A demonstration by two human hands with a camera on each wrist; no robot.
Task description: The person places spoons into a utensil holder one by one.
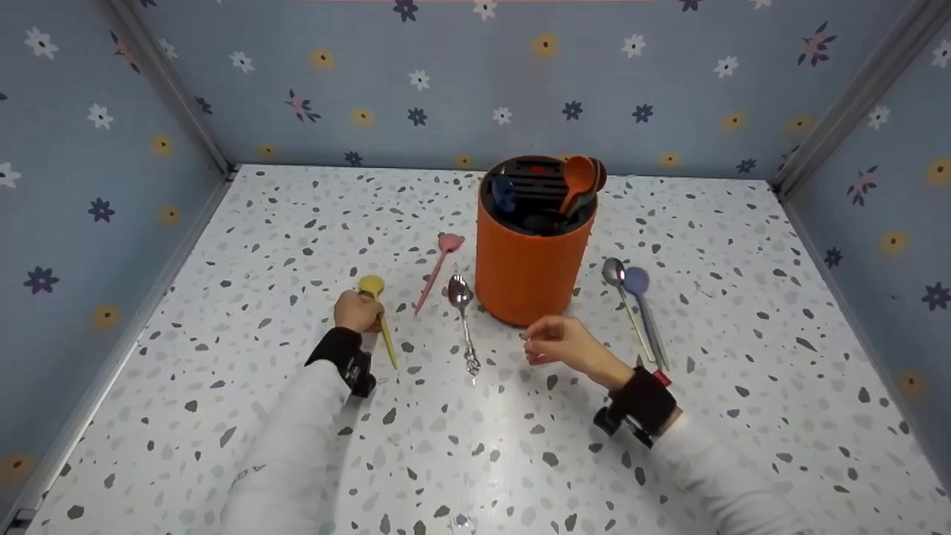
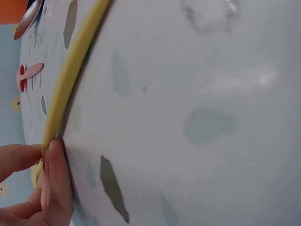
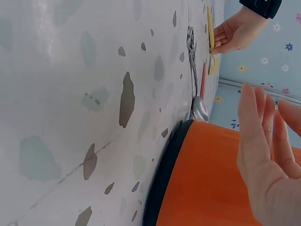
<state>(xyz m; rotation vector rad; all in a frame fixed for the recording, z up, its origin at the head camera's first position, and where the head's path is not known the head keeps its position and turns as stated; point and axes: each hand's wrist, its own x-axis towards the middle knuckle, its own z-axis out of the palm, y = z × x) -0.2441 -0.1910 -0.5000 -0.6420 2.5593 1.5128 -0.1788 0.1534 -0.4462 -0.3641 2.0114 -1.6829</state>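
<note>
On the left of the table my left hand (image 1: 358, 312) pinches a yellow spoon (image 1: 388, 342) between thumb and fingers, near its round head. In the left wrist view the spoon's long handle (image 2: 70, 70) runs along close over the table. My right hand (image 1: 561, 343) holds nothing; its fingers are loosely bent, in front of the orange utensil holder (image 1: 531, 279). Between the hands lie a pink spoon (image 1: 435, 279) and a silver spoon (image 1: 464, 323) with an ornate handle.
Right of the holder lie a metal spoon (image 1: 628, 305) and a purple-headed spoon (image 1: 646, 312), side by side. An orange spoon (image 1: 579, 174) and a blue utensil (image 1: 503, 193) stand in the holder's slotted black top. Flowered walls (image 1: 475, 89) enclose the table.
</note>
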